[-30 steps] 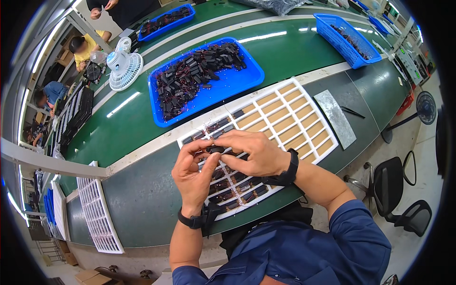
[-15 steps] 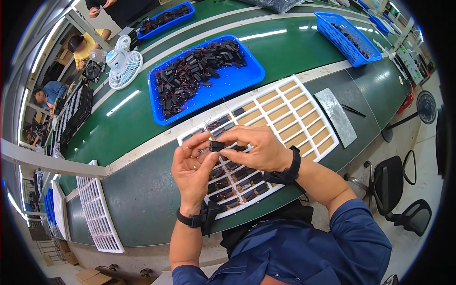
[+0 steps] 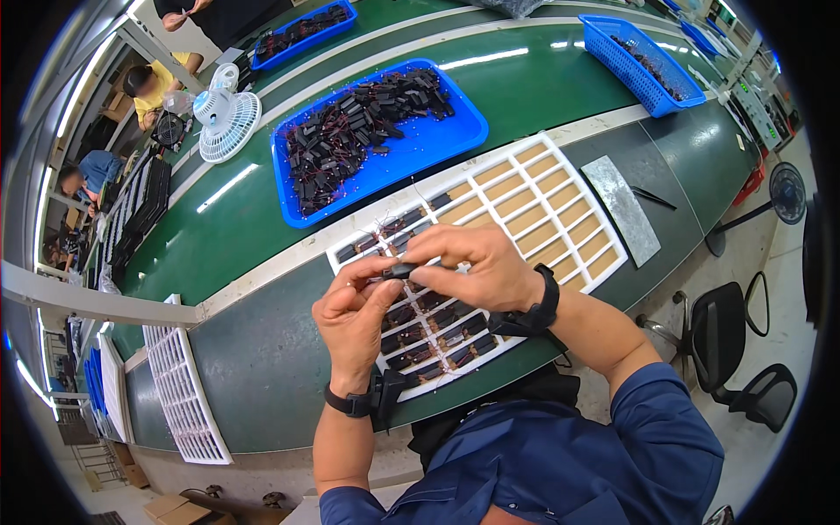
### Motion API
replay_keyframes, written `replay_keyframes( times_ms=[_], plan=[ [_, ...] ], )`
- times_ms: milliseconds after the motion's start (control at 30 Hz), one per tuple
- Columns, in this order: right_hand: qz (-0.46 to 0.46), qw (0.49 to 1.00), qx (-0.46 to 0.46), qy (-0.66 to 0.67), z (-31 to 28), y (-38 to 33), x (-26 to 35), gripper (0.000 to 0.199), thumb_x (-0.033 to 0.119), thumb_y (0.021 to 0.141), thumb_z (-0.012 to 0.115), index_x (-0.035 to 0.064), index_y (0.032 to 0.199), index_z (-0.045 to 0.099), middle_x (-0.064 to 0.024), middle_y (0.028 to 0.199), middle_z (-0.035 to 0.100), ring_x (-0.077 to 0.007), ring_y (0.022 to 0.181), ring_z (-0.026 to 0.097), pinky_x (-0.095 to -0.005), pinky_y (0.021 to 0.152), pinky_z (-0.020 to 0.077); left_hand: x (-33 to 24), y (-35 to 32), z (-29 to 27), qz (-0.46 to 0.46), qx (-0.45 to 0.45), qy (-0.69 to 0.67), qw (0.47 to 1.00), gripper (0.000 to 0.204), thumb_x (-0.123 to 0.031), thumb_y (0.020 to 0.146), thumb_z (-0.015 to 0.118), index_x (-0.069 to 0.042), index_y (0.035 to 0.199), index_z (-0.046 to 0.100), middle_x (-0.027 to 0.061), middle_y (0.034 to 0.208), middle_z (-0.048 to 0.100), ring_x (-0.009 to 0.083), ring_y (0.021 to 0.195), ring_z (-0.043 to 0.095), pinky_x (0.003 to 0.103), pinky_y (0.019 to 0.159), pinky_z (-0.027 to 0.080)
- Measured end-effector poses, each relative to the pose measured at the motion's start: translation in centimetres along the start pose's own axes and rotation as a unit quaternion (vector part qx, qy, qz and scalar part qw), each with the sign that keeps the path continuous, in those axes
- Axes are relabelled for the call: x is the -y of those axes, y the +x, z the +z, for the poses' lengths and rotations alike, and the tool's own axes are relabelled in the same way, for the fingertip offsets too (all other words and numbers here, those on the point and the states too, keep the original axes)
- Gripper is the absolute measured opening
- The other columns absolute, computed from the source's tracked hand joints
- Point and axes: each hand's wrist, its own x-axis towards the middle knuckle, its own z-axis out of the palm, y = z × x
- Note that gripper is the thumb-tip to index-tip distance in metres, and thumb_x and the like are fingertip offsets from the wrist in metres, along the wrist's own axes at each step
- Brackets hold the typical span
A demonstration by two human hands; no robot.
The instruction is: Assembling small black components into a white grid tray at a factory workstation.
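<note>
My left hand point(image 3: 354, 317) and my right hand point(image 3: 477, 267) meet above a white grid tray point(image 3: 560, 206) and pinch one small black part point(image 3: 399, 271) between their fingertips. The part hangs a little above the tray. The tray's near-left cells hold several black parts with thin wires point(image 3: 429, 332); its far-right cells show bare. Both wrists wear black bands. Behind the tray lies a blue bin point(image 3: 437, 140) with a heap of the same black wired parts.
A second white grid tray point(image 3: 184, 402) rests at the left. A grey metal plate point(image 3: 623, 210) and a black pen lie right of the tray. A small white fan point(image 3: 226, 114), more blue bins point(image 3: 647, 66) and other seated people sit beyond the green belt. Black chair point(image 3: 735, 350) at right.
Both hands have lifted off the tray, bringing the small black part up and holding it between the fingertips; a second ago they pressed down among the tray's cells.
</note>
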Motion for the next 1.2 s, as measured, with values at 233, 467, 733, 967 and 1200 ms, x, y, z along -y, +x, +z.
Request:
replay_keyframes(
  times_ms=[233, 467, 733, 967, 1200],
  plan=[
    [0.043, 0.988, -0.082, 0.127, -0.7, 0.2, -0.8, 0.02, -0.006, 0.085, 0.076, 0.001, 0.103, 0.072, -0.013, 0.114, 0.071, -0.0097, 0.094, 0.067, -0.0249, 0.08, 0.0546, 0.1, 0.0, -0.2, 0.036, 0.017, 0.01, 0.999, 0.041, 0.014, 0.084, 0.074, 0.002, 0.058, 0.044, 0.0233, 0.113, 0.07, 0.0198, 0.096, 0.071, 0.029, 0.081, 0.061],
    [-0.045, 0.998, -0.025, 0.047, 0.3, -0.1, -1.1, 0.015, -0.005, 0.084, 0.076, 0.0012, 0.098, 0.071, -0.0088, 0.108, 0.07, -0.0089, 0.092, 0.067, -0.0227, 0.077, 0.0548, 0.0, 0.0, -0.1, 0.038, 0.015, 0.028, 0.999, 0.039, 0.014, 0.083, 0.074, 0.003, 0.059, 0.045, 0.0251, 0.113, 0.07, 0.0208, 0.095, 0.071, 0.029, 0.079, 0.062],
    [-0.06, 0.998, -0.018, -0.017, 0.3, 0.0, -0.6, 0.015, -0.002, 0.083, 0.077, 0.0027, 0.096, 0.072, -0.0081, 0.106, 0.071, -0.0109, 0.09, 0.069, -0.024, 0.075, 0.056, 0.2, 0.1, -0.2, 0.061, 0.022, 0.045, 0.997, 0.039, 0.014, 0.082, 0.075, 0.002, 0.06, 0.045, 0.0237, 0.11, 0.07, 0.0218, 0.096, 0.071, 0.029, 0.077, 0.063],
    [-0.049, 0.999, -0.008, -0.022, 0.3, 0.1, -0.7, 0.016, -0.001, 0.083, 0.077, 0.0023, 0.099, 0.072, -0.0092, 0.105, 0.072, -0.0129, 0.092, 0.071, -0.0255, 0.077, 0.0574, 0.2, 0.0, -0.2, 0.074, 0.027, 0.065, 0.995, 0.04, 0.013, 0.082, 0.076, 0.002, 0.061, 0.044, 0.0231, 0.108, 0.07, 0.0226, 0.097, 0.071, 0.029, 0.076, 0.063],
    [-0.05, 0.999, 0.002, 0.002, 0.4, 0.0, -1.6, 0.02, -0.001, 0.084, 0.078, 0.001, 0.103, 0.071, -0.0117, 0.11, 0.071, -0.0126, 0.093, 0.07, -0.0238, 0.078, 0.0553, -0.1, 0.0, 0.1, 0.061, 0.018, 0.059, 0.996, 0.035, 0.013, 0.082, 0.076, 0.003, 0.062, 0.049, 0.0207, 0.109, 0.071, 0.0191, 0.094, 0.071, 0.027, 0.076, 0.063]
  ],
)
